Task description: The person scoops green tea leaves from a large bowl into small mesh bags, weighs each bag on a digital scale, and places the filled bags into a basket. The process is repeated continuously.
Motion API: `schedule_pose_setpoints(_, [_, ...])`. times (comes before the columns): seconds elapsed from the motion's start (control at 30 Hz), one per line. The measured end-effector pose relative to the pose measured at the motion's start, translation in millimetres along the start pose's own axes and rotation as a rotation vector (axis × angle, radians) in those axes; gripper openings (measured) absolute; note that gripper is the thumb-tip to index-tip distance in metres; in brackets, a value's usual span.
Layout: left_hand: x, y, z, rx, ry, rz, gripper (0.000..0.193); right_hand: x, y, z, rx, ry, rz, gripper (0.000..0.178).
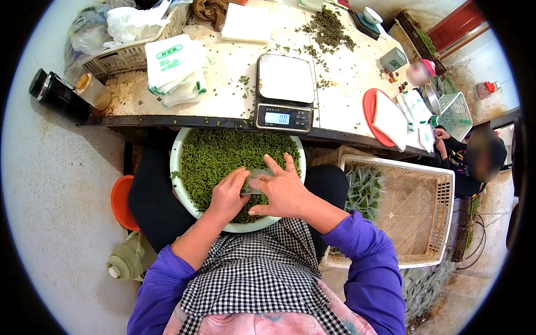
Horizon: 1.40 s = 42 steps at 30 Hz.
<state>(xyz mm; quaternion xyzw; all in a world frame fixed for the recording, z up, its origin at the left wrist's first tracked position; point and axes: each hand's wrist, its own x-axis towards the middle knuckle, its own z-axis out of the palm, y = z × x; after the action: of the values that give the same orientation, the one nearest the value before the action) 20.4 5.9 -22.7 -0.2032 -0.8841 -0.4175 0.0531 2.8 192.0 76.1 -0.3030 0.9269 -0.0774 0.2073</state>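
Clear plastic bag: While it sits (251,180) between both hands near the middle of the frame, it touches the fingers on either side; one bag is in hand.
Left hand: one (226,195), on the bag's left side, narrow, fingertips and thumb pinching its edge.
Right hand: one (282,190), on the bag's right side, wide, fingers splayed and thumb apart; whether any finger is inside the bag, I cannot tell.
Basin: one, pale and round (176,153), centre of the frame beneath the hands, filled with green peppercorns (223,151) too many to count.
Desk: one (223,103), across the top of the frame.
Scales: two; a digital platform scale (286,79) at upper centre, its display lit, and a dark one (365,25) at upper right carrying one white bowl (373,15).
Packing bags: one stack, white with green print (176,64), upper left; the number of bags is unclear.
Vessels: one black thermos (61,97) and one jar (93,91), left side.
Crate: one large pale plastic crate (413,209), right of centre, several filled bags (364,192) along its left side.
Co-worker: one person (463,159), far right.
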Motion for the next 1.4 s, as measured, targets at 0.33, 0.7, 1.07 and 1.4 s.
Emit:
schedule_pose_setpoints(0.33, [0,-5,11,0.003,-0.058,-0.098,0.063,9,5,15,0.209,-0.059,-0.010,0.047])
schedule_pose_setpoints(0.7, [25,87,35,-0.173,-0.328,-0.015,0.077,-92,57,44,0.293,0.434,0.059,0.012])
schedule_pose_setpoints(1.07, [34,65,53,-0.166,-0.251,-0.099,0.076,-298,277,50,-0.337,0.459,1.396,0.014])
schedule_pose_setpoints(1.4, [39,59,26,-0.060,-0.098,-0.116,0.042,-248,377,190,-0.043,0.324,1.406,0.027])
